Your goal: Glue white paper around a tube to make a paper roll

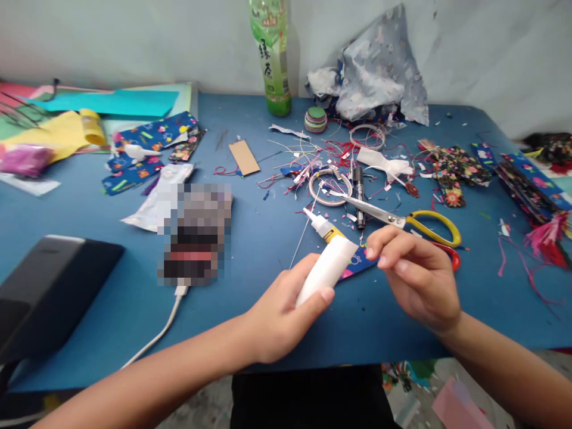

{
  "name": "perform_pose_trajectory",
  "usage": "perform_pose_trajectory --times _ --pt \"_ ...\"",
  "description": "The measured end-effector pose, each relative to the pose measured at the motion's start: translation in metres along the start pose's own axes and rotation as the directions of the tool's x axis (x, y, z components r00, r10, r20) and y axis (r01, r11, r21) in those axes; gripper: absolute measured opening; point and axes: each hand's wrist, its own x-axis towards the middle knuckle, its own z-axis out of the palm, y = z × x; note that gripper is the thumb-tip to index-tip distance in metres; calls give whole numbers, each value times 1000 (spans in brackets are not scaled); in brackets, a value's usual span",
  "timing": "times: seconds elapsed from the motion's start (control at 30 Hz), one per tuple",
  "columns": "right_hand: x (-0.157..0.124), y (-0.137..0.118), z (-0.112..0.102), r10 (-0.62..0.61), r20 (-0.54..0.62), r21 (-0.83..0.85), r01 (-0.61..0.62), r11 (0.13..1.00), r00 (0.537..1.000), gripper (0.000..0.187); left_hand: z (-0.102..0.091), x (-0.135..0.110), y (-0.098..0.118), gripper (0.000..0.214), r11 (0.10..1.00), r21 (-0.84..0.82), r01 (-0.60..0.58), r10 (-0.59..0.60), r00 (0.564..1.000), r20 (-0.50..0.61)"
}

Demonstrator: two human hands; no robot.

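Observation:
My left hand (pixel 279 313) is wrapped round a white glue tube (pixel 328 264), its nozzle pointing up and away over the blue table (pixel 250 238). My right hand (pixel 417 274) sits just right of the tube with its fingers curled and pinched together near a small blue patterned paper piece (pixel 357 265); what the fingers hold is hidden. Yellow-handled scissors (pixel 411 221) lie just beyond the right hand.
A black marker (pixel 358 193), a tape ring (pixel 329 186), red threads and paper scraps litter the middle. A green bottle (pixel 271 56) stands at the back. A black box (pixel 44 286) and a white cable (pixel 165 328) lie left; patterned paper strips (pixel 531 179) right.

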Motion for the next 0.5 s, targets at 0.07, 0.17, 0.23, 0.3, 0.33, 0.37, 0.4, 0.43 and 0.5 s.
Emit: perform_pose_trajectory --times 0.07,0.17,0.23,0.3,0.33,0.37,0.4,0.43,0.5 --pt "1 -2 1 -22 2 -27 22 999 1000 20 0 0 -1 38 998 -55 35 -36 999 -17" --pt "3 -6 3 -42 -7 -95 41 995 999 24 0 -1 -3 40 987 -134 85 -89 996 -18" --pt "4 -8 4 -53 -4 -126 52 991 999 23 0 -1 -3 41 981 -167 97 -102 994 -26" --pt "4 -10 3 -66 2 -129 66 989 998 20 1 -1 -3 41 979 -179 96 -104 994 -34" --pt "4 -10 3 -75 1 -114 75 991 997 18 1 -1 -2 41 980 -177 92 -99 995 -30" --pt "4 -10 2 -81 -8 -90 80 993 997 14 1 0 -2 41 982 -170 82 -88 996 -25" --pt "4 -10 1 -84 -22 -58 83 995 996 7 0 0 -1 40 985 -157 66 -70 997 -18" --pt "5 -10 1 -90 -44 -21 89 996 995 10 0 0 0 40 989 -140 45 -47 999 -12" --pt "7 -9 0 -111 -106 35 115 993 988 30 0 0 2 38 995 -96 0 0 1000 -2"
